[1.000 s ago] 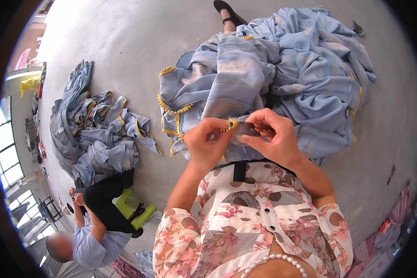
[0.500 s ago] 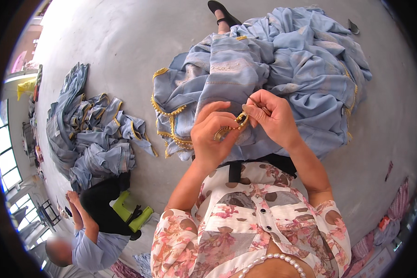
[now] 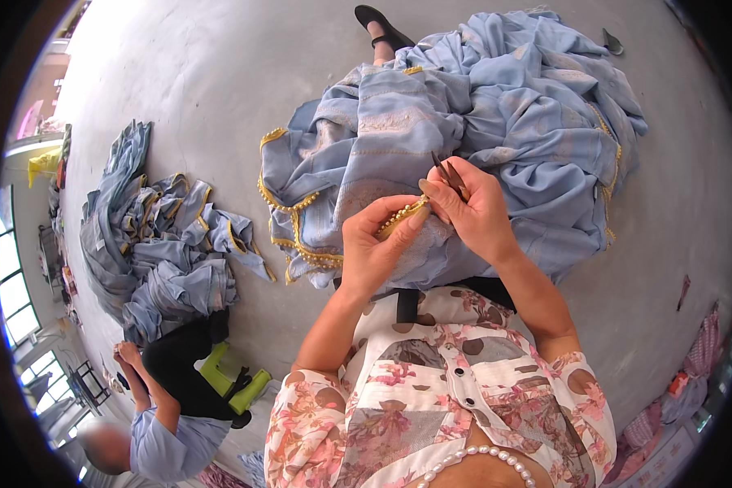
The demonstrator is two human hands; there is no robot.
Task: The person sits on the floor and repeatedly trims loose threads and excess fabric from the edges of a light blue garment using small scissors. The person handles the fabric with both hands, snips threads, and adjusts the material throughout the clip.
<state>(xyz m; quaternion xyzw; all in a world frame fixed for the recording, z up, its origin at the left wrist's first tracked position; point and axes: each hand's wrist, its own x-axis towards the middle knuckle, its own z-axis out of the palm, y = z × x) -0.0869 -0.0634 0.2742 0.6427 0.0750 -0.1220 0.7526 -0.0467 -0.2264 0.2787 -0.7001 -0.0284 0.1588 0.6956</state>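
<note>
Light blue fabric (image 3: 537, 122) with pale woven bands and gold beaded edging lies heaped over my lap. Pinched in my left hand (image 3: 372, 248) is a folded length of the gold beaded trim (image 3: 400, 216). My right hand (image 3: 481, 213) meets it at the trim's upper end, thumb and finger closed there. Dark thread snips (image 3: 450, 175) are tucked in that same right hand, their two pointed blades sticking out past the fingers and apart. The snips' grip is hidden by the palm. Any thread between the hands is too fine to make out.
A second pile of blue fabric (image 3: 163, 236) with gold edging lies at the left, before a seated person (image 3: 167, 435) near a bright green stool (image 3: 240, 386). A black shoe (image 3: 382, 26) shows beyond my heap. Pinkish cloth (image 3: 695, 358) lies at the far right.
The trim's open loop has drawn into a flat fold between my fingers. The snips' blades have turned into view above my right hand. Both hands keep their hold.
</note>
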